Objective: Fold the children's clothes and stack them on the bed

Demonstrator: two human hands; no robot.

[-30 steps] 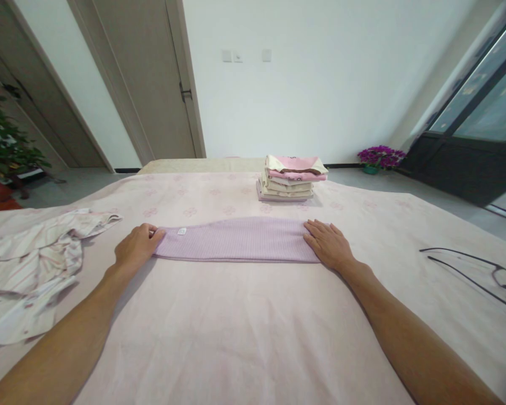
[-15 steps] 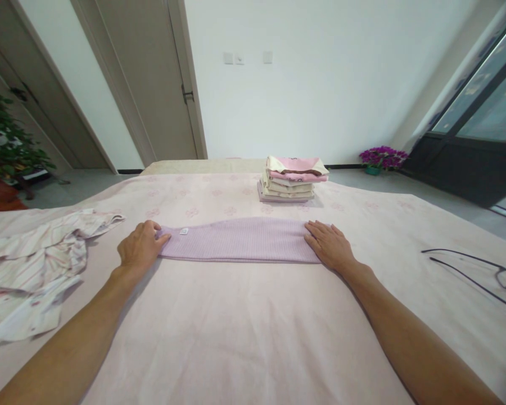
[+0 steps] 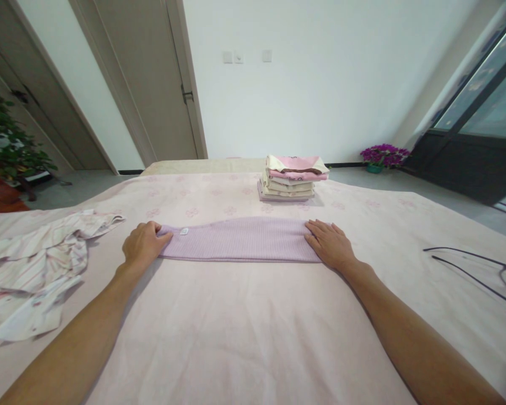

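Observation:
A lilac ribbed garment (image 3: 240, 241), folded into a long flat strip, lies across the pink bedspread (image 3: 244, 326). Near its left end a small white label (image 3: 184, 231) shows; whether it is trousers or a top I cannot tell. My left hand (image 3: 142, 244) pinches the strip's left end between thumb and fingers. At the opposite end, my right hand (image 3: 331, 243) rests flat on the cloth, fingers stretched out.
A stack of folded clothes (image 3: 294, 179) stands beyond the strip, right of centre. Crumpled striped clothes (image 3: 37, 253) lie at the left. Black-framed glasses (image 3: 476, 261) rest at the right. Behind the bed are a wall and purple flowers (image 3: 384, 154).
My left hand has shifted slightly to the right, still at the garment's left end. My right hand and the garment look nearly the same.

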